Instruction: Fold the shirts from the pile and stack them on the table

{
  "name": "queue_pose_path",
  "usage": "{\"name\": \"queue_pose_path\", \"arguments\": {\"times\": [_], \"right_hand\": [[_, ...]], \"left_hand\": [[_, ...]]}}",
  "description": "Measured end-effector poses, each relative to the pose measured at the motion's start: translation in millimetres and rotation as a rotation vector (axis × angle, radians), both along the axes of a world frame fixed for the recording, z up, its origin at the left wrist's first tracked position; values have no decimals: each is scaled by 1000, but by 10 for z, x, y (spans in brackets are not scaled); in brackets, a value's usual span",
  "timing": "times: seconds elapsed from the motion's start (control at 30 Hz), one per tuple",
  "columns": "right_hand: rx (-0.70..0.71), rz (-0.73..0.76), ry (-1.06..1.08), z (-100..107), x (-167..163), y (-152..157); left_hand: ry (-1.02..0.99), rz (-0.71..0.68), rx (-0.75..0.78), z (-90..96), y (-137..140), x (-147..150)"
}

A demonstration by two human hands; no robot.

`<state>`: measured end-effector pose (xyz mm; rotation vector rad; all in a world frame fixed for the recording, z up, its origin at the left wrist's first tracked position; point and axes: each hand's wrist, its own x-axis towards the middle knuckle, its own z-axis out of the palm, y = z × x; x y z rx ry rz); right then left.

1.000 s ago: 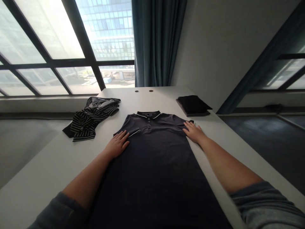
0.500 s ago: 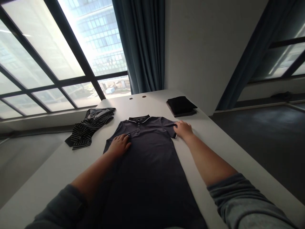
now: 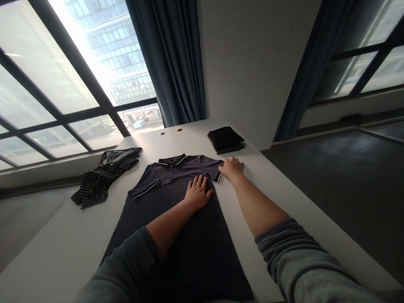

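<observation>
A dark polo shirt (image 3: 189,227) with a white-trimmed collar lies spread face up, collar at the far end. The left sleeve is folded inward over the chest, its white edge showing. My left hand (image 3: 198,194) rests flat on the right side of the chest, fingers spread. At the right sleeve's end, my right hand (image 3: 232,169) has its thumb on the cuff and its fingers curled. The fabric under its fingers is partly hidden.
The shirt lies on a white table (image 3: 271,198). A crumpled black striped garment (image 3: 105,174) is on the left, and a folded dark clothes stack (image 3: 225,139) stands at the back right. Beyond are a window (image 3: 78,71) and a blue curtain (image 3: 176,63).
My left hand has moved right, from the left sleeve to the right side of the chest. My right hand stays at the right sleeve. The view has shifted to the right.
</observation>
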<state>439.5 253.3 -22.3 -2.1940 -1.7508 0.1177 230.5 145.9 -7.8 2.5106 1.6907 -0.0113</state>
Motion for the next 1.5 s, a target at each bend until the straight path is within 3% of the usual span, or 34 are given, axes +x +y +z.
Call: {"name": "queue_pose_path", "arguments": {"times": [0.17, 0.4, 0.6, 0.8, 0.9, 1.07, 1.17, 1.37, 1.5], "right_hand": [[53, -11, 54, -69, 33, 74], [193, 95, 135, -21, 161, 168], [65, -10, 139, 33, 253, 191], [72, 98, 115, 34, 241, 221], [119, 69, 228, 43, 215, 260], [235, 99, 504, 41, 186, 321], [272, 155, 667, 30, 141, 342], [299, 209, 808, 131, -25, 303], [332, 247, 799, 310, -182, 218]], "left_hand": [[36, -71, 11, -2, -70, -116], [-33, -37, 192, 245, 27, 66], [-63, -37, 217, 240, 222, 394], [-57, -112, 193, 285, 397, 391], [-82, -190, 167, 332, 455, 357], [-197, -167, 168, 273, 394, 334], [-226, -170, 177, 233, 384, 236], [-168, 106, 224, 261, 725, -254], [-71, 53, 194, 176, 888, -576]]}}
